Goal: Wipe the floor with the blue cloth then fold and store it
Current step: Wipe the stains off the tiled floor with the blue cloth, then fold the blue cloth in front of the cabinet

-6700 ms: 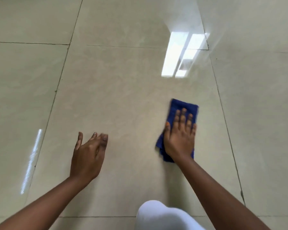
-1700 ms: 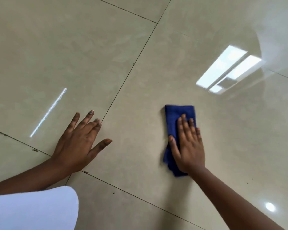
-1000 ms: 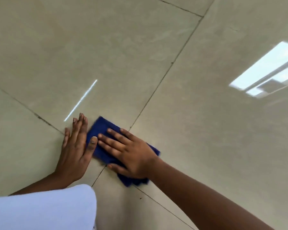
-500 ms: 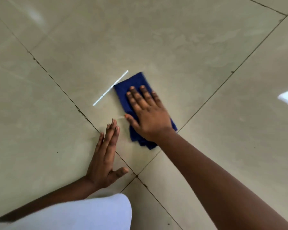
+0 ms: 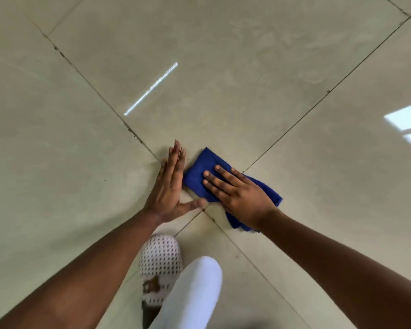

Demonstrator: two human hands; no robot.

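The floor (image 5: 247, 67) filled the frame. At centre, the right hand (image 5: 242, 198) pressed the blue cloth (image 5: 199, 169) flat, fingers straight. The left hand (image 5: 169, 186) lay beside it, fingers straight, holding nothing. Even palm pressure and overlapping strokes would serve best.

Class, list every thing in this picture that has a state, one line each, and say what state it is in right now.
blue cloth: folded, flat on the floor, pressed under the right hand.
right hand: fingers straight, palm down on the cloth.
left hand: fingers straight, on the floor beside the cloth.
floor: glossy tiles, dark specks in the joints.
shoe: white, perforated, on the foot.
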